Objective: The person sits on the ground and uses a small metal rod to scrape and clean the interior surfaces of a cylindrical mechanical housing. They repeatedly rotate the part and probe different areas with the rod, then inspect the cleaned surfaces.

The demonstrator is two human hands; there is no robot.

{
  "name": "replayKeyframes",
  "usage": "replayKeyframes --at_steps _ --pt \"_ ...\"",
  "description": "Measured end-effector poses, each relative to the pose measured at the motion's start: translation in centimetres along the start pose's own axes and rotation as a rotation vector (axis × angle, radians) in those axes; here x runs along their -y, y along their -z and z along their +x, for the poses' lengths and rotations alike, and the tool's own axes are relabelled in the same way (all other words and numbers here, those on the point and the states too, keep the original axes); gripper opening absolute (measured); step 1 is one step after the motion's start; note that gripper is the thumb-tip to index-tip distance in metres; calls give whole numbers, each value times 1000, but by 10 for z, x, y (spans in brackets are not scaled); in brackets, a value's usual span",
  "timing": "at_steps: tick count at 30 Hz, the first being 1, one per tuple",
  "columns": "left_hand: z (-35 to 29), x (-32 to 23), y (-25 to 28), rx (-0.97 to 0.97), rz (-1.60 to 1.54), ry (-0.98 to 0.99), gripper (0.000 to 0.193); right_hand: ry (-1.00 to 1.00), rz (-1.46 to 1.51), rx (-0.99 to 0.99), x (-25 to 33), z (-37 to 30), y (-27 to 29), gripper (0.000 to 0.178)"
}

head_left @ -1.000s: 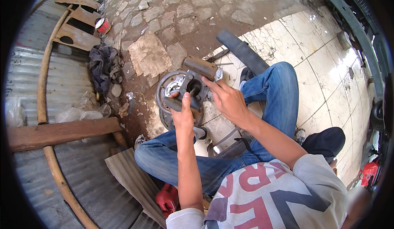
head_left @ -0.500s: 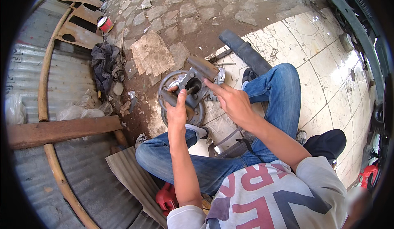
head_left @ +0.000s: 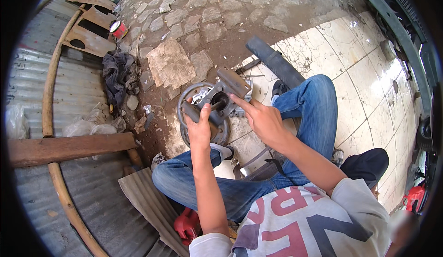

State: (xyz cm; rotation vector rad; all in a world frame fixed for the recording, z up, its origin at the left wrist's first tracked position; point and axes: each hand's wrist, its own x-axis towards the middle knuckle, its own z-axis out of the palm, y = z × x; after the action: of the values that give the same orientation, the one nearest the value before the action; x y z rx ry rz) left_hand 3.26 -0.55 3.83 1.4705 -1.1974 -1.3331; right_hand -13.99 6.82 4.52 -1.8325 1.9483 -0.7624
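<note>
A heavy grey metal part with two cylindrical sides and a round central bore (head_left: 233,82) is tilted above a round, flanged metal piece (head_left: 224,135). My left hand (head_left: 200,130) is closed around the near-left cylinder, its thumb pointing up beside the bore. A short rod-like piece (head_left: 217,105) sticks out of the bore near that thumb. My right hand (head_left: 266,122) has its index finger stretched out, the tip at the part's right edge beside the bore. Its other fingers are loosely bent and partly hidden. Beneath the part, a lighter metal casting (head_left: 240,112) shows in places.
A dark flat rubber-like strip (head_left: 277,59) lies on the cracked tiles (head_left: 364,95) beyond my right foot. Flat cardboard (head_left: 170,62) rests on the stone paving. Dark cloth (head_left: 119,75) lies by the corrugated metal wall (head_left: 32,86). A red object (head_left: 187,224) sits beside my left arm.
The metal part has tilted a little, its upper cylinder shifting slightly right and down. Both hands stay at it, with the right index finger slightly lower.
</note>
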Motion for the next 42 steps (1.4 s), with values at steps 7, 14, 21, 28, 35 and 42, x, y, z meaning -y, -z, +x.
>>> replayKeyframes --at_steps 7,14,21,28,35,42 --pt "5 6 -7 -40 -9 -27 59 0 20 -112 -5 10 -17 64" --pt "-4 -1 -18 0 48 -14 57 8 110 -177 -10 8 -19 61" --pt "7 5 -16 8 153 -121 62 12 98 -195 -12 7 -16 58" --pt "2 4 -10 10 55 -76 63 45 91 -231 -7 14 -22 54" --pt "3 11 -2 41 25 -48 61 44 69 -187 -8 0 -17 56" --pt "10 1 -4 17 59 -26 59 50 20 -137 -10 -8 -14 56"
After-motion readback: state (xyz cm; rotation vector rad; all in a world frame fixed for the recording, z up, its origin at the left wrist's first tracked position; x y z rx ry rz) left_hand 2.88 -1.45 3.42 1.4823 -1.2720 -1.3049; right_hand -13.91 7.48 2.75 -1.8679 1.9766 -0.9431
